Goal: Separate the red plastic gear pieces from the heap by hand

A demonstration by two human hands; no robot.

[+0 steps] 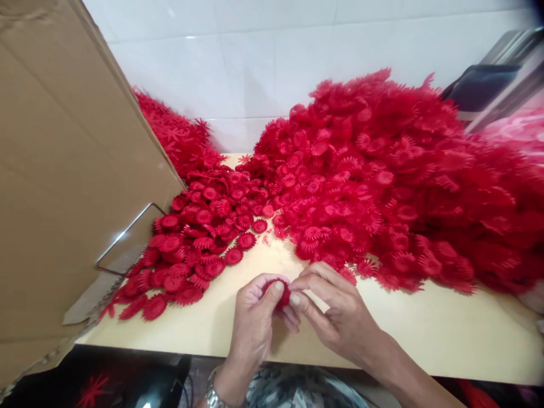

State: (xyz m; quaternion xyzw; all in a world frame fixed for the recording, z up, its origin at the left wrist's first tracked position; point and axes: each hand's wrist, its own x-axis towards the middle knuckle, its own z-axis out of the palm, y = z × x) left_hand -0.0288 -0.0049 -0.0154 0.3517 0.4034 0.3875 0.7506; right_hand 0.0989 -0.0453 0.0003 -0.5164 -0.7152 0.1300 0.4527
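My 2 hands at the near edge of the counter (425, 326). My left hand (254, 317), with a metal watch (213, 391) at the wrist, is closed on a red disc (282, 298), which is held above the counter between thumb and bent fingers, the thumb lying across its face. My right hand (345, 314) comes in from the other side, thumb and forefinger drawn together at the rim of the disc; whether they pinch it I cannot tell.

Beyond my left hand, a pile (182, 243) of notched red discs spreads along a carton (72, 170), from which a bent wire (127, 231) projects. Behind this lie red stars (170, 129), near the tiled wall (263, 73). A larger heap (382, 181) of fringed red pieces fills the far right of the counter, its lower margin just beyond my right hand. At far right, pink pieces (521, 133), blurred. Below the counter, at left, a single red star (93, 391).
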